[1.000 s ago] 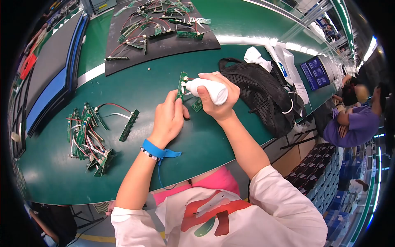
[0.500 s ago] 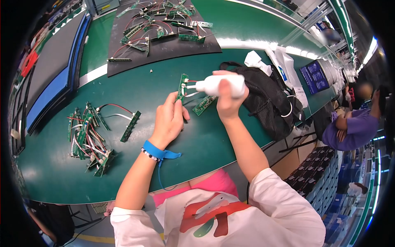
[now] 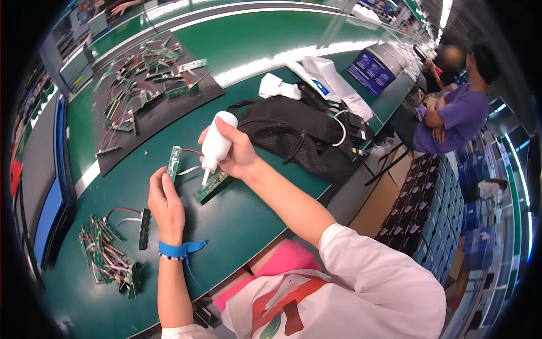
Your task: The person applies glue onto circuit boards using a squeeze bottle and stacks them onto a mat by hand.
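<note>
My left hand [image 3: 167,204], with a blue wrist strap and beads at the wrist, holds a small green circuit board [image 3: 174,160] upright between its fingers. Red and white wires run right from that board towards a second green board [image 3: 213,187] on the table. My right hand [image 3: 237,148] is wrapped round a white squeeze bottle [image 3: 218,141]. The bottle's narrow nozzle points down, just above the second board. Left of my left hand lies a heap of wired boards [image 3: 107,254], with one board [image 3: 144,229] at its right side.
A black mat [image 3: 169,112] at the back left bears many wired boards. A black mesh bag [image 3: 293,135] lies right of my right hand, with white tissue [image 3: 279,87] and a purple box [image 3: 371,73] behind. A person in purple [image 3: 451,118] is at the far right.
The view has turned to the right. My right hand has tipped the bottle from roughly level to nozzle-down, away from the board in my left hand and over the second board.
</note>
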Action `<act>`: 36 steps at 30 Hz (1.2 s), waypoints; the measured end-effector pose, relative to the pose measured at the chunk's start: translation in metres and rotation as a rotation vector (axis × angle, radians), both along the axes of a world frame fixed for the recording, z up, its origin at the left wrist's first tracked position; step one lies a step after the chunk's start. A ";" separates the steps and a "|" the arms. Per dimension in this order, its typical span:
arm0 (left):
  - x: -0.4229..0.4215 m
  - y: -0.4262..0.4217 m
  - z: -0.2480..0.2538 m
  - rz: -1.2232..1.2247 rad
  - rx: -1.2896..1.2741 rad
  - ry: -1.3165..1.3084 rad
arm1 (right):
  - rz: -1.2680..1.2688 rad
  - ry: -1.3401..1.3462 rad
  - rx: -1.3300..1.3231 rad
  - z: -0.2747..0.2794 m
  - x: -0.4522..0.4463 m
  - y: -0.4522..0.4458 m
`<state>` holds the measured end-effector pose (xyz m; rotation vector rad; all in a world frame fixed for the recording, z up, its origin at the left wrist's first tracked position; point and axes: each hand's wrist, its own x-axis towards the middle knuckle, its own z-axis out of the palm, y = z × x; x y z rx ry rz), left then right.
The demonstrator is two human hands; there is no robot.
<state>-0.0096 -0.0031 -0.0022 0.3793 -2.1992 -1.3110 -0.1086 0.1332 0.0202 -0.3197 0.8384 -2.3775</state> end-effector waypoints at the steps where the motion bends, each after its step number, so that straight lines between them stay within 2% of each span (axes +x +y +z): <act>1: 0.000 0.003 0.001 0.043 -0.098 0.045 | -0.036 -0.036 -0.040 0.001 -0.001 0.001; 2: 0.000 0.006 0.002 0.091 -0.196 0.089 | -0.066 -0.072 -0.081 0.002 -0.002 0.002; 5: 0.004 0.017 0.011 0.092 -0.189 0.107 | -0.031 -0.101 -0.273 0.000 -0.008 0.007; 6: 0.005 0.015 0.008 0.006 -0.115 0.069 | -0.001 -0.072 -0.323 0.001 -0.009 0.008; 9: 0.007 0.021 0.005 -0.254 0.508 -0.136 | 0.006 -0.133 -0.327 0.005 -0.005 0.009; 12: 0.003 0.027 0.011 -0.370 0.904 -0.173 | 0.014 -0.174 -0.353 0.003 -0.007 0.006; 17: 0.000 0.015 0.003 -0.440 1.004 -0.099 | 0.141 -0.131 -0.379 0.001 -0.005 0.002; 20: 0.000 0.012 0.000 -0.379 0.950 -0.040 | -0.114 -0.187 -0.134 0.015 0.003 -0.002; 23: -0.001 0.011 0.000 -0.278 0.893 0.029 | -0.453 0.230 0.191 0.014 0.006 -0.006; 28: 0.000 0.008 0.003 -0.208 0.880 0.098 | -0.826 0.698 0.337 0.014 0.020 -0.007; 31: -0.001 0.007 0.004 -0.190 0.873 0.109 | -0.978 1.206 0.433 -0.001 0.001 -0.003; 36: -0.001 0.008 0.003 -0.199 0.878 0.099 | -0.971 1.281 0.469 0.003 0.005 -0.005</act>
